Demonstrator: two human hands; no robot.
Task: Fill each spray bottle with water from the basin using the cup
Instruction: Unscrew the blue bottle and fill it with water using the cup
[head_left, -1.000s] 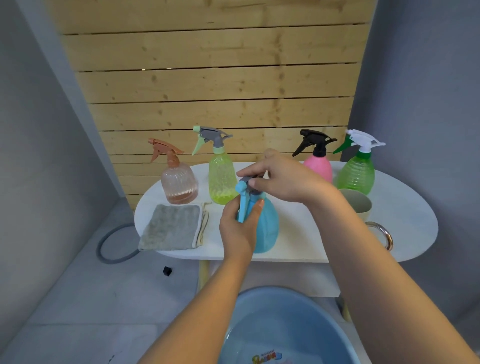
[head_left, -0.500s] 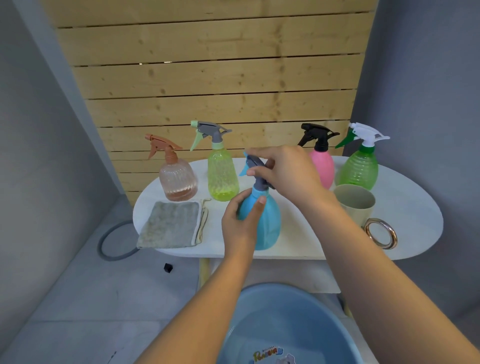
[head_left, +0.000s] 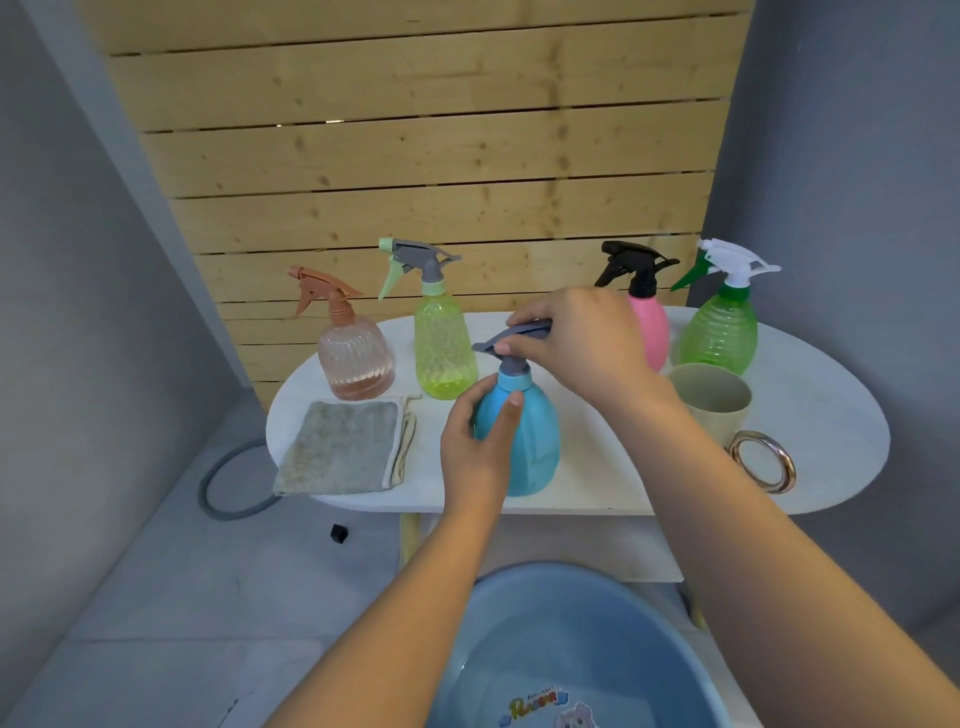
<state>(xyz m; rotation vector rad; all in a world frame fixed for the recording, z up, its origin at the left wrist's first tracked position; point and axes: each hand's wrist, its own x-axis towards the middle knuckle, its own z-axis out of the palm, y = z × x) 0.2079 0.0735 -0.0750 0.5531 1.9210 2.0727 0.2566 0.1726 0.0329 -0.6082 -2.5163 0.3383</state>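
Basin (head_left: 519, 649) label reads, perhaps, "Panana"; hands grip bottle (head_left: 530, 441).

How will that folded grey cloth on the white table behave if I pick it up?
The folded grey cloth would probably go floppy and unfold, since its layers lie loose. It looks fuzzy, so likely light and easy to grip. Lying flat on the white table, it shouldn't roll.

Colourful cartoon lettering on the floor of the blue basin (head_left: 519, 613), too blurred to read.

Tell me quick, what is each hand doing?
Left hand: holds the blue spray bottle by its body.
Right hand: grips its grey sprayer top.
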